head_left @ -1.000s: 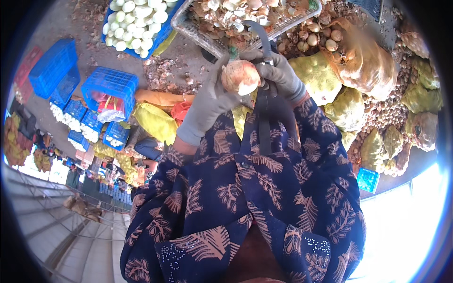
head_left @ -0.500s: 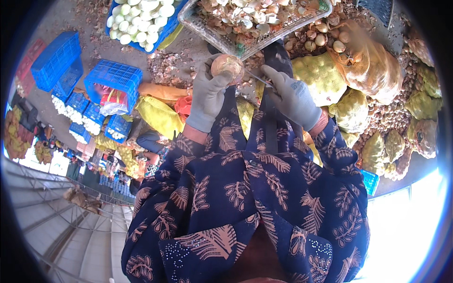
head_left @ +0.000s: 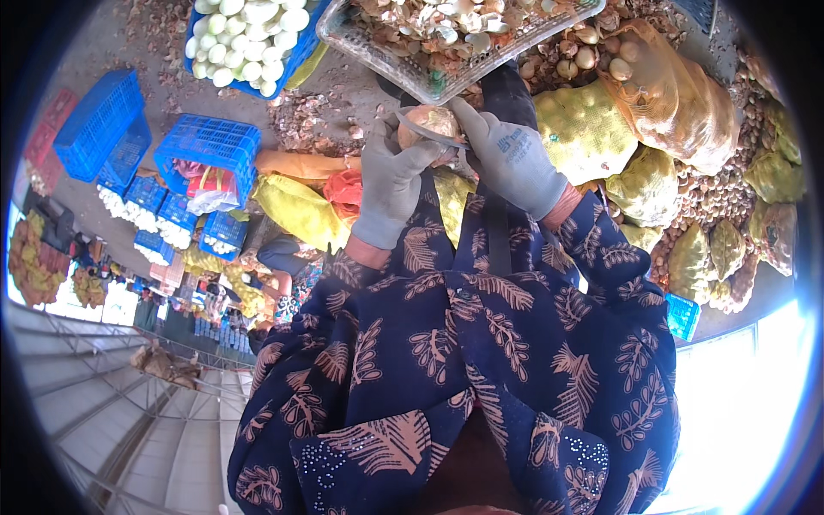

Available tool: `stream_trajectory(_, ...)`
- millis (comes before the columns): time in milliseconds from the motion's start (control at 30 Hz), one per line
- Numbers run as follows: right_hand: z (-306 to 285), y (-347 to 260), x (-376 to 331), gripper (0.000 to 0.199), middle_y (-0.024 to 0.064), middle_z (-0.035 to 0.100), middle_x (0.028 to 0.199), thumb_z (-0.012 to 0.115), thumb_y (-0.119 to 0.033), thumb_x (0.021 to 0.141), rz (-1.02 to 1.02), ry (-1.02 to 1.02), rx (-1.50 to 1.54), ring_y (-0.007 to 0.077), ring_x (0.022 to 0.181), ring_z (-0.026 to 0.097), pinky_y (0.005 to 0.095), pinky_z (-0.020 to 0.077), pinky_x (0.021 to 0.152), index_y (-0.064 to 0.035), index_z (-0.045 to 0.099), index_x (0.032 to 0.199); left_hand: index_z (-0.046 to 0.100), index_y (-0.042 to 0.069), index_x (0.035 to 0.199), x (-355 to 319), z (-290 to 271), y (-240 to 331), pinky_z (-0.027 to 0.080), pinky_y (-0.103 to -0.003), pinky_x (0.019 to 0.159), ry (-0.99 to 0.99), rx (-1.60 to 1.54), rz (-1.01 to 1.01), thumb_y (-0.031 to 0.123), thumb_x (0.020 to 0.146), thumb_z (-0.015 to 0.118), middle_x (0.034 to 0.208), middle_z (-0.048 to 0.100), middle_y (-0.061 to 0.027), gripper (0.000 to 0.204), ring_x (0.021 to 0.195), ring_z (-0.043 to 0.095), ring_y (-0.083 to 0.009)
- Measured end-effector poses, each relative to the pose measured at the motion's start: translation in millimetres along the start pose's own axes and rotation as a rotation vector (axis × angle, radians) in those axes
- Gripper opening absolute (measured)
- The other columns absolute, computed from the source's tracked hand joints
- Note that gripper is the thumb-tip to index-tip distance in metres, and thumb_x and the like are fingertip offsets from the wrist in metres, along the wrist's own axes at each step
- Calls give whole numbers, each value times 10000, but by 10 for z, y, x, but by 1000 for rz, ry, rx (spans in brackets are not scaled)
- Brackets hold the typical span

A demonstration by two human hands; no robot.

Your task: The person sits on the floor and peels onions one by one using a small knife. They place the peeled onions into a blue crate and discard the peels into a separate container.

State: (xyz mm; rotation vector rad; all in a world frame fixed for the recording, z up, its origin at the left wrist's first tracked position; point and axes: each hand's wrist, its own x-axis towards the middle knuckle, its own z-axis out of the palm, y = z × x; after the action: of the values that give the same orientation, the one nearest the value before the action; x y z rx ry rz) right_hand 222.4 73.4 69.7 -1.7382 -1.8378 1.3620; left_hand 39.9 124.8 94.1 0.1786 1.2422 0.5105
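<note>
My left hand (head_left: pixel 388 176), in a grey-white glove, is closed round a brown-skinned onion (head_left: pixel 422 120). From the right, my right hand (head_left: pixel 508 154), gloved the same way, grips a small knife (head_left: pixel 433 135). Its thin blade lies across the onion's near side, touching it; the handle is hidden in my fingers. Both hands are close together above my lap, just short of a pale plastic crate (head_left: pixel 433 84) heaped with onion skins (head_left: pixel 463 30).
A blue crate (head_left: pixel 290 62) of peeled white onions (head_left: pixel 249 39) stands at the far left. More blue crates (head_left: pixel 210 150) sit further left. Net sacks of onions (head_left: pixel 588 129) lie at right beside loose onions (head_left: pixel 585 57). A yellow sack (head_left: pixel 296 210) lies at left.
My right hand has moved left toward the onion, bringing the knife blade from beside it to across its surface. My left hand has shifted slightly and still holds the onion.
</note>
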Motion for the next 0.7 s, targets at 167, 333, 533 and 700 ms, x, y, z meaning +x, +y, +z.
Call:
stream_trajectory(167,106,200,-188,593,122,626,882,618,-110,854,-19,41,-56,294,697,669,410,521,570,-24,426,1408,514,-45,1253,-9,-124,-27,530,-290,902,-40,-78,-104,78,864,713,1155,640,-98,454,1031,642,-159)
stream_trajectory(333,99,183,-150,564,117,622,884,598,-105,861,-30,27,-58,300,677,662,417,519,566,-38,437,1398,523,-55,1245,-52,-84,4,517,-289,917,-29,-40,-134,140,852,747,1152,642,-98,492,1032,638,-157)
stream_trajectory(533,234,558,-69,475,150,655,872,604,-153,909,182,-60,-71,342,758,682,430,533,604,-71,478,1360,493,-56,1275,-49,-80,39,523,-330,949,-101,76,-65,176,808,786,1172,632,-116,598,1053,641,-194)
stream_trajectory(700,414,1005,-402,428,146,712,912,644,-228,935,503,-14,310,249,825,713,358,554,668,-47,545,1310,481,-35,1314,3,-248,-51,521,-366,984,-73,-129,-64,243,881,741,1242,603,-135,577,1134,616,-227)
